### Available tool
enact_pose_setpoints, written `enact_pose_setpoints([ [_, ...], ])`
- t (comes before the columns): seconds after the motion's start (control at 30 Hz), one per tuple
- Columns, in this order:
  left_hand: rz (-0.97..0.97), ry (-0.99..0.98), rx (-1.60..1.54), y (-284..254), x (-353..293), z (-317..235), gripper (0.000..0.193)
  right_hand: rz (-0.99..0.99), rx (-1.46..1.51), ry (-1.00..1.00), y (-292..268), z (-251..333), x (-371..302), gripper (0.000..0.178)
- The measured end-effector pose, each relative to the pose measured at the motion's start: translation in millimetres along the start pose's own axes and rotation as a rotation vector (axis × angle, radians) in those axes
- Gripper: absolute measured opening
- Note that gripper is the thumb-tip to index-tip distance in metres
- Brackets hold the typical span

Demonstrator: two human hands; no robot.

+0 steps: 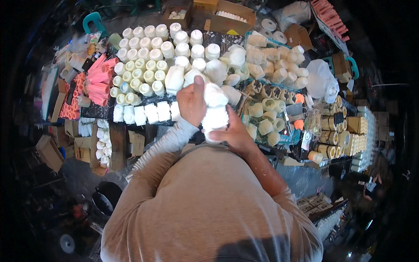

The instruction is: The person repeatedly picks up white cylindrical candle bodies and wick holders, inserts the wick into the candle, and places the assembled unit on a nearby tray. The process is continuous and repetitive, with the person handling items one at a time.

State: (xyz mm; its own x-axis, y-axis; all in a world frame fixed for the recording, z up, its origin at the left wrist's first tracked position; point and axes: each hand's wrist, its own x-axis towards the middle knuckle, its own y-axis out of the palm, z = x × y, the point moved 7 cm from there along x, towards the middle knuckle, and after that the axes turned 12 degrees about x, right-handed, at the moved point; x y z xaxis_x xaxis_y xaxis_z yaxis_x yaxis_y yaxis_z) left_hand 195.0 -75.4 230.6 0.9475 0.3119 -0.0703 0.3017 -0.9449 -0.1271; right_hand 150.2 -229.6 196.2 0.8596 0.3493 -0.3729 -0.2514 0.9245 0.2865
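Observation:
In front of my body, my right hand is closed around a white candle-like pillar with a bumpy surface, its fingers and thumb along the right side and base. My left hand is closed, thumb pointing up, against a rounded white lump that touches the pillar's top. Glare washes out both white things, so their exact kind is hard to tell. Left of my left hand lies a row of white bumpy blocks. Beyond the hands stand larger pale wax-like pieces.
Rows of white cylinders and small hollow cream cups cover the table. Pink tubes lie at left. A tray of cream pieces, a white plastic bag and bamboo-like cylinders are at right. Below the table's left side stands a carton.

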Motion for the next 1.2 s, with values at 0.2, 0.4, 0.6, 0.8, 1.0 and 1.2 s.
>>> enact_pose_setpoints([
  [0.2,0.150,-0.380,-0.401,3,78,63,0.058,0.185,-0.075,0.048,-26,12,16,0.084],
  [0.4,0.427,-0.412,-0.700,12,68,95,0.040,0.015,0.550,-0.041,-100,-8,23,0.059],
  [0.6,0.456,-0.538,-0.614,2,-14,137,0.039,-0.312,0.322,0.009,-184,-57,32,0.050],
  [0.8,0.077,-0.530,-0.391,-91,-76,181,0.033,-0.108,0.208,0.361,-185,-149,47,0.046],
  [1.0,-0.128,-0.595,-0.386,-123,-143,202,0.036,0.208,-0.173,0.188,-139,-226,101,0.044],
  [1.2,-0.165,-0.622,-0.386,-119,-166,221,0.038,-0.065,0.065,0.386,-111,-221,130,0.041],
])
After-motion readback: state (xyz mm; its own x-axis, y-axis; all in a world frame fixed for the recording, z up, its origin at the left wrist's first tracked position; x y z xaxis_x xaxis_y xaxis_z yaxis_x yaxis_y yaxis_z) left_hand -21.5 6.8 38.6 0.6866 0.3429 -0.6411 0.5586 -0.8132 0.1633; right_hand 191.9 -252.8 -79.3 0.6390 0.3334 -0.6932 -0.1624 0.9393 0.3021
